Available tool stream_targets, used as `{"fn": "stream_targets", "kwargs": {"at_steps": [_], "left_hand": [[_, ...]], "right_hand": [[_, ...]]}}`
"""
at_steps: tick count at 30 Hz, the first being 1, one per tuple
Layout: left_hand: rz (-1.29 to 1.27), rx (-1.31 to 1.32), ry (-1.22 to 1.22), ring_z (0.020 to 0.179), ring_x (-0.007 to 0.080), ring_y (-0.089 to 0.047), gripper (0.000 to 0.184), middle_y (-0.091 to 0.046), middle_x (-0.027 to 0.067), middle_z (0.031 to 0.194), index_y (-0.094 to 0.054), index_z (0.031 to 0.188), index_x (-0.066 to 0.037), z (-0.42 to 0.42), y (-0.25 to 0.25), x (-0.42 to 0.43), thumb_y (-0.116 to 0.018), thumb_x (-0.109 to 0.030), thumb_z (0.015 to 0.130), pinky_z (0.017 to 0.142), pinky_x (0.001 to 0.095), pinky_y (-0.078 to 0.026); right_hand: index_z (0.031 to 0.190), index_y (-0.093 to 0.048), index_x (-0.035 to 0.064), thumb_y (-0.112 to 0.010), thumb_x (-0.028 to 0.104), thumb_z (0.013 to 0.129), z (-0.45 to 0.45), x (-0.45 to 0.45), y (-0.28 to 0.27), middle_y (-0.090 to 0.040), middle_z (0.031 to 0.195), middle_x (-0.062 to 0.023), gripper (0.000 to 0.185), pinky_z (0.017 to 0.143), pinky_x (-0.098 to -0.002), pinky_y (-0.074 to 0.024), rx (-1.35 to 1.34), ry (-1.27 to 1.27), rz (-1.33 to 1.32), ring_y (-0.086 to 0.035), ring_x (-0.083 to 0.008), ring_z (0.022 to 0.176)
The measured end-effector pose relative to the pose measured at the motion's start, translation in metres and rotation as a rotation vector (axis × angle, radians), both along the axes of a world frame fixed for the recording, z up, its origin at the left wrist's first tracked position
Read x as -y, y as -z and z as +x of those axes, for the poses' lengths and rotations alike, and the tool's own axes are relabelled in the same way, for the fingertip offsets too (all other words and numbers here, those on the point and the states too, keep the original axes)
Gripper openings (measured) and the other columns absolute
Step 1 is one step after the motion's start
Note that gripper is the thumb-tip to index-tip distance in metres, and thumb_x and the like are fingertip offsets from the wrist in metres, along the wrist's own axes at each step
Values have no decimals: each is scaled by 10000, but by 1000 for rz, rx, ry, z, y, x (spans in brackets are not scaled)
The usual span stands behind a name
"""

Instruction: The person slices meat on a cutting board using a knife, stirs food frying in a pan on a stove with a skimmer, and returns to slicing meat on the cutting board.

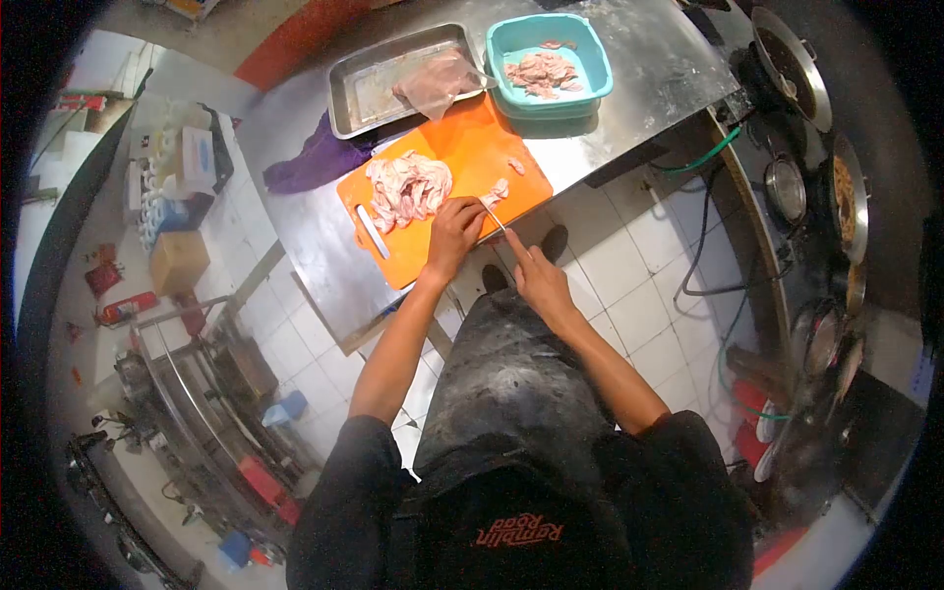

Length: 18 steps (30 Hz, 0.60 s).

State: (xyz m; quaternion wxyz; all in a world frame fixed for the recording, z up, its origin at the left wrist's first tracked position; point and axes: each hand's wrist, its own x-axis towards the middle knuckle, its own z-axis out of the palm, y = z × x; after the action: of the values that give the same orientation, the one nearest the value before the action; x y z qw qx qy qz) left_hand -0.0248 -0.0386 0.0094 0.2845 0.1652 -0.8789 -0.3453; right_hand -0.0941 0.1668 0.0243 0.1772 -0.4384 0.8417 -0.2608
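An orange cutting board (447, 147) lies on the metal table with a pile of pale raw meat (408, 187) on its left part. My right hand (539, 275) is wrapped round the handle of a knife (494, 216), whose narrow blade points up and left over the board's near edge. Beside the blade, my left hand (456, 228) rests on the board with its fingers curled and pressed together; whatever is under them is hidden. Small meat pieces (497, 192) lie just beyond the blade, toward the board's right side.
Behind the board stand a metal tray (359, 93) with a plastic bag of meat (442, 83) and a turquoise tub (501, 44) holding meat pieces. A purple cloth (320, 162) lies at the left. Several pans, one a large wok (821, 98), line the right side.
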Motion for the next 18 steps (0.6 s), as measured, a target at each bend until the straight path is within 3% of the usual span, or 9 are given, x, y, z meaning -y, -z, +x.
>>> {"fn": "stream_targets", "kwargs": {"at_steps": [6, 13, 15, 18], "left_hand": [[-3, 43, 23, 959, 322, -666, 122, -707, 122, 1003, -731, 965, -3, 2, -3, 1, -731, -58, 856, 848, 414, -525], [19, 64, 14, 962, 329, -665, 132, -706, 133, 998, -724, 953, 16, 0, -3, 2, -727, -55, 843, 850, 410, -533], [40, 82, 31, 959, 328, -665, 139, -706, 132, 997, -722, 953, 19, 1, -4, 2, -730, -55, 835, 850, 409, -534], [22, 130, 42, 955, 327, -663, 150, -706, 131, 996, -717, 949, 25, 0, 0, 2, -732, -55, 823, 848, 415, -535]], "right_hand": [[1596, -322, 291, -618, 177, 940, -7, 60, 14, -595, 1006, -164, 728, 616, -528, -580, -71, 17, -9, -677, -419, 683], [1592, -329, 270, -620, 164, 947, 4, 4, 0, -578, 969, -166, 716, 590, -517, -578, -22, -20, 146, -673, -404, 660], [1594, -325, 277, -621, 169, 948, -2, 28, 6, -580, 966, -160, 718, 574, -511, -575, -74, -4, 4, -671, -393, 643], [1597, -316, 284, -628, 162, 944, -12, 63, 11, -581, 967, -154, 734, 567, -511, -575, -129, -8, 3, -674, -387, 637]]}}
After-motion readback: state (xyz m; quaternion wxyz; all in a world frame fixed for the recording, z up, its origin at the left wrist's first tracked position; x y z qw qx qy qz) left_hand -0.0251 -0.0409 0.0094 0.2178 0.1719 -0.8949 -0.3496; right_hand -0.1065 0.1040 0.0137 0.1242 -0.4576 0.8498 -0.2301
